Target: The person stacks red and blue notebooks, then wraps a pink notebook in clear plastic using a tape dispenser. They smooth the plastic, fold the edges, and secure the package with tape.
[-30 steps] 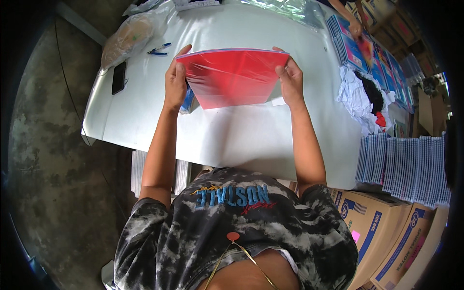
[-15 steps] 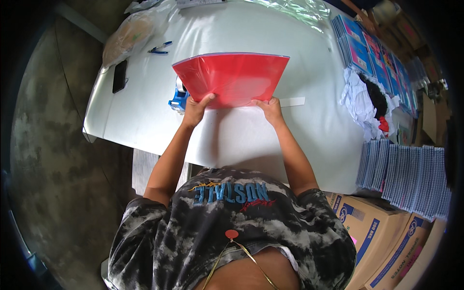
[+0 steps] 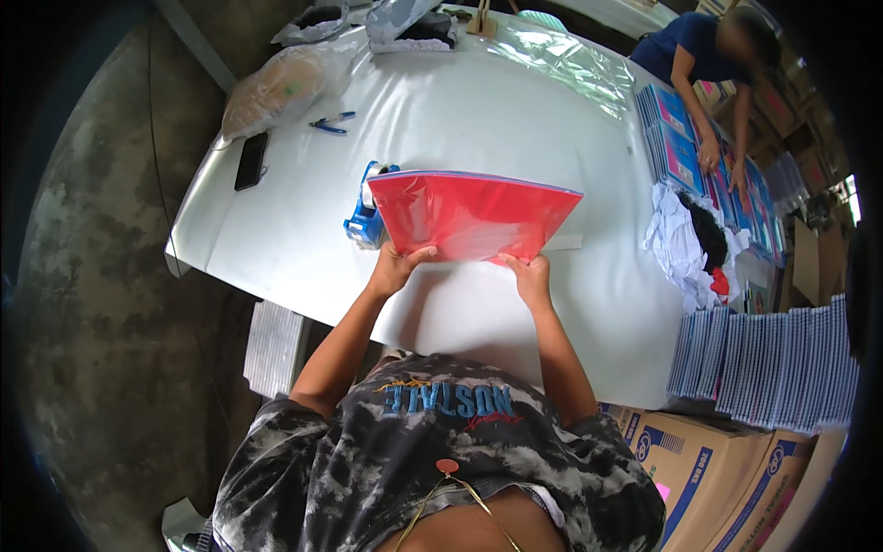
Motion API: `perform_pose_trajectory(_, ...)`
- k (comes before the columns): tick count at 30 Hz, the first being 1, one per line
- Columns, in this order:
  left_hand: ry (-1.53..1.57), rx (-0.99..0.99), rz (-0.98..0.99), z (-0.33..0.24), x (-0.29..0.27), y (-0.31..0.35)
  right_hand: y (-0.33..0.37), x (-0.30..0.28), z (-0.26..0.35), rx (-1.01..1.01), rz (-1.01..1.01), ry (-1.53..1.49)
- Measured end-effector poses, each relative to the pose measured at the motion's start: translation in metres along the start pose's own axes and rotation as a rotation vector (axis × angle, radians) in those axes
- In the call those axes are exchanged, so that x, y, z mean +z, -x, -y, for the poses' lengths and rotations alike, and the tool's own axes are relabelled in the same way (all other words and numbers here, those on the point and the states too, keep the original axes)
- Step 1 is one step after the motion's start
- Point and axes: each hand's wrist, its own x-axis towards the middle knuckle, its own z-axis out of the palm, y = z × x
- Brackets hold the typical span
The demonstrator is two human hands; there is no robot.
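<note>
A thin red booklet (image 3: 474,216) with a glossy, clear-film-like surface is held up over the white table, its far edge raised and showing a pale rim. My left hand (image 3: 402,267) grips its near left corner, thumb on top. At the near right corner, my right hand (image 3: 531,276) pinches it the same way; the fingers beneath are hidden. Just left of the booklet stands a blue tape dispenser (image 3: 365,221), partly covered by it. A white strip (image 3: 563,243) lies on the table by my right hand.
The white table (image 3: 303,212) bears blue-handled pliers (image 3: 333,122), a black phone (image 3: 250,162) and a bag with something brown (image 3: 276,87). To the right lie crumpled paper (image 3: 676,239), notebook stacks (image 3: 763,363) and cartons (image 3: 690,460). Another person (image 3: 699,55) reaches over blue-covered notebooks (image 3: 676,152).
The view has shifted, so the table, booklet and my hands appear lower and more of the far side shows. The other person has come further into view. My grip is unchanged.
</note>
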Motion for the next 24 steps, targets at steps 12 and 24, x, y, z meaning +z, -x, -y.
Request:
perform_pose_trajectory(12,-0.199,-0.067,0.06,0.009,-0.006,0.019,0.006,0.007,-0.028,-0.002,0.031,0.03)
perform_pose_trajectory(24,-0.166,-0.253,-0.124,-0.066,-0.005,0.137,0.019,0.031,0.047,0.096,0.455,-0.393)
